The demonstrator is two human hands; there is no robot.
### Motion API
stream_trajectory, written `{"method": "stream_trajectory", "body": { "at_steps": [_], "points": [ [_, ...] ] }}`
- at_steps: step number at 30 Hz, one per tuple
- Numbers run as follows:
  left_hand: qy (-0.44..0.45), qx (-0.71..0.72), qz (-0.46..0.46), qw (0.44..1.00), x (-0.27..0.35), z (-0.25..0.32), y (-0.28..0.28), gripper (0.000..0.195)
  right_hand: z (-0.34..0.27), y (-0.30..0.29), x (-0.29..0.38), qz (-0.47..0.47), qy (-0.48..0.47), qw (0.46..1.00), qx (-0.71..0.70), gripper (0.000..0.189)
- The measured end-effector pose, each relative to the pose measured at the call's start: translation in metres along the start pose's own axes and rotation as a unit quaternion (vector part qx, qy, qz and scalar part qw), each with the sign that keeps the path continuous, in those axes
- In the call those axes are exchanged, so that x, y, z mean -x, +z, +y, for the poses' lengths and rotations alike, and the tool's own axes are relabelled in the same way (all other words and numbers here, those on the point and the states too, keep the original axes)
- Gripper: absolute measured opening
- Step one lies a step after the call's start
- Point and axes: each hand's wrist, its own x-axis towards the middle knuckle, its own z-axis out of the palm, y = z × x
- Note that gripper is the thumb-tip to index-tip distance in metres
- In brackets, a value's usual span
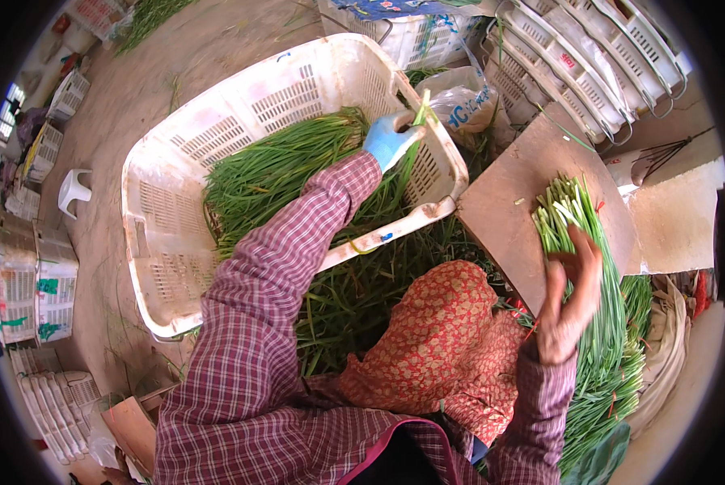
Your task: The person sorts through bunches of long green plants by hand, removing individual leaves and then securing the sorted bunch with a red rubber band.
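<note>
My left hand (392,138), in a blue and white glove, grips a few green chive stalks (422,112) by their pale ends at the right end of a white plastic crate (241,91). Inside that crate lies a thick heap of long-leaved chives (283,163). My right hand (571,291) is bare and slightly blurred, its fingers apart over a bundle of chives (599,279). The bundle's cut ends rest on a brown board (520,176), while its leaves hang over the near edge. Whether the fingertips touch the stalks is hard to tell.
More chive bundles (617,376) with red ties lie at the right. Loose leaves (362,303) cover the ground below the crate. Stacked white crates (574,66) and a clear plastic bag (465,100) stand beyond the board. A white stool (74,193) is at the left.
</note>
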Motion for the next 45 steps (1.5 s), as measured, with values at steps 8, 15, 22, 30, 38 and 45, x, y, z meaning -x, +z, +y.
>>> {"method": "stream_trajectory", "body": {
  "at_steps": [8,15,22,30,38,45],
  "points": [
    [0.13,-0.263,0.008,0.956,0.087,0.16,-0.029,0.021,-0.046,0.089,-0.091,-0.161,-0.068,0.976,-0.13,0.022],
    [0.057,-0.24,-0.106,0.963,0.213,0.19,-0.12,0.025,-0.087,0.061,-0.048,-0.365,-0.195,0.902,-0.124,0.016],
    [-0.218,0.136,0.09,0.962,0.3,0.223,-0.178,0.032,-0.11,0.083,-0.024,-0.504,-0.244,0.816,-0.147,0.043],
    [-0.212,0.134,0.108,0.962,0.299,0.209,-0.144,0.024,-0.201,0.15,0.011,-0.504,0.135,0.612,-0.595,0.035],
    [-0.234,0.06,-0.037,0.97,0.301,0.206,-0.139,0.027,-0.151,0.11,-0.075,-0.256,0.165,0.601,-0.738,0.036],
    [-0.254,0.002,-0.083,0.964,0.315,0.163,-0.119,0.027,-0.068,-0.058,-0.169,0.087,-0.028,0.865,-0.494,0.034]
  ]
}}
